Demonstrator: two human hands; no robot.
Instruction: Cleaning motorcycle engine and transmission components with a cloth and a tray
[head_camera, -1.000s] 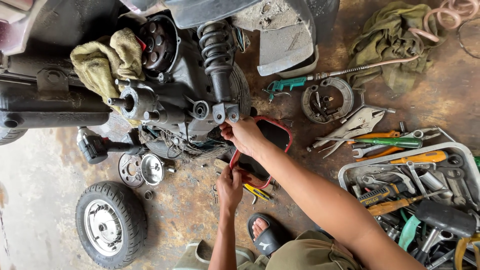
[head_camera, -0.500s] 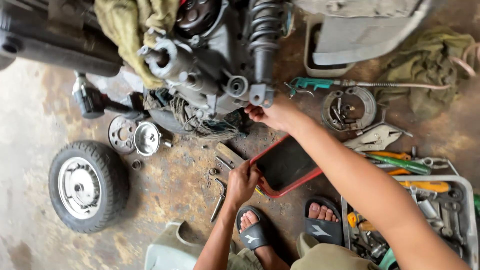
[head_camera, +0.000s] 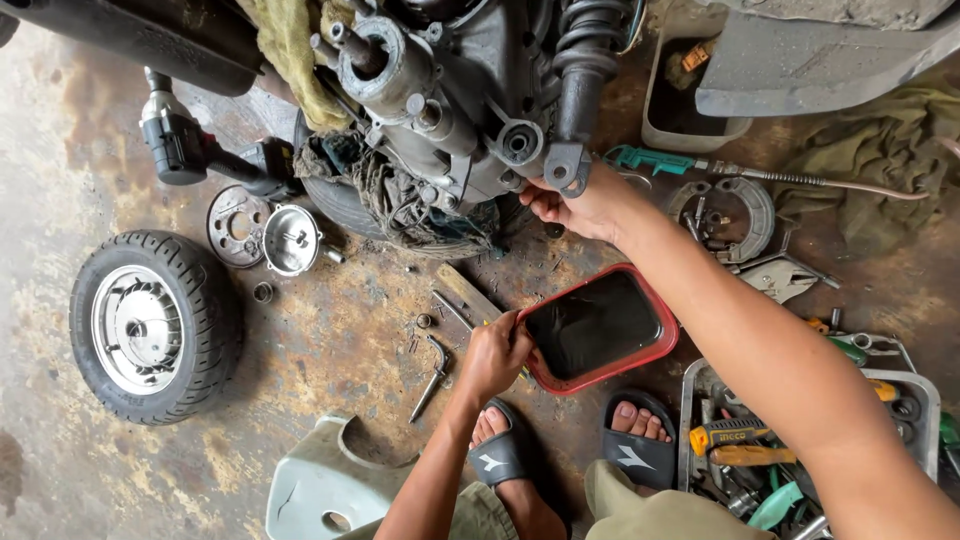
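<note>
My right hand (head_camera: 585, 205) grips the lower mount of the black shock absorber (head_camera: 578, 90) where it meets the greasy scooter engine (head_camera: 440, 110). Down on the floor, my left hand (head_camera: 495, 352) closes on the left rim of a red tray (head_camera: 598, 328) holding dark oil; a yellow-handled tool lies under the fingers. Small bolts and a flat file (head_camera: 468, 293) lie just left of that hand.
A removed wheel (head_camera: 150, 325) lies at left, with a brake drum plate (head_camera: 238, 225) and a metal cover (head_camera: 292, 240) beside it. A power tool (head_camera: 185, 150), brake shoes (head_camera: 725, 215), a grey tool tray (head_camera: 800, 430), pale plastic stool (head_camera: 320, 480) and my sandalled feet surround me.
The view has shifted down and left. My left hand has moved to the tray's rim, and my right hand stays at the shock absorber's lower mount.
</note>
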